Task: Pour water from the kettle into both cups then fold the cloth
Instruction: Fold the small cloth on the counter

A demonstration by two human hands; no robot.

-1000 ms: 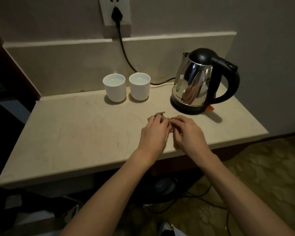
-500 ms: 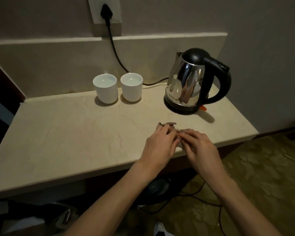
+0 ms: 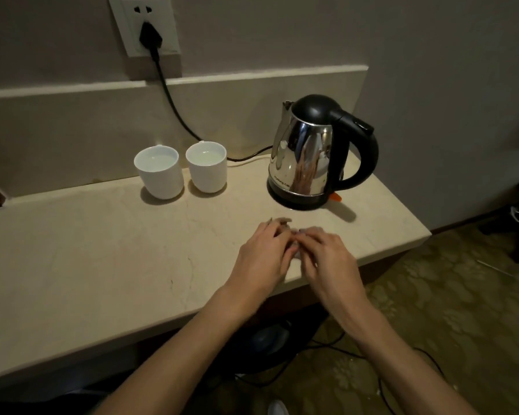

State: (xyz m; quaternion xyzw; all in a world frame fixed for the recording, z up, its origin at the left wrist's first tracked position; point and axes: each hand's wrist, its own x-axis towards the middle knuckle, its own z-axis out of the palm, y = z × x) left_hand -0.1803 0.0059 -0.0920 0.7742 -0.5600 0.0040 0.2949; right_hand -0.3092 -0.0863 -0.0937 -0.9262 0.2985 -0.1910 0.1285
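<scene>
Stone counter [image 3: 87,265] against a plain wall, dim light; entries run left to right. Wall socket [image 3: 144,25] at 11 o'clock, black plug [image 3: 150,38] seated, cord [image 3: 174,109] trailing down behind the cups toward the kettle. Left cup [image 3: 159,172] and right cup [image 3: 207,166], white, upright, side by side at 11 o'clock from the hands, both showing water: pouring judged complete. Cloth [image 3: 280,221], small and greyish, at counter front, mostly hidden; only an edge shows past the fingers. Left hand [image 3: 264,256] lies over it, fingers curled and pressing or pinching the fabric; right hand [image 3: 327,256] touches it alongside, fingertips bent onto the same bundle. Change over the last second: hands kept together on the cloth and drew slightly nearer the counter's front edge while the view tilted; folding is under way, stage unclear. Kettle [image 3: 309,154], steel with black lid, handle [image 3: 363,157] at 3 o'clock, seated on its base at 1 o'clock from the hands, close behind the work area; nearest thing to knock. Counter edge lies just beneath the wrists; the cloth could slip off.
</scene>
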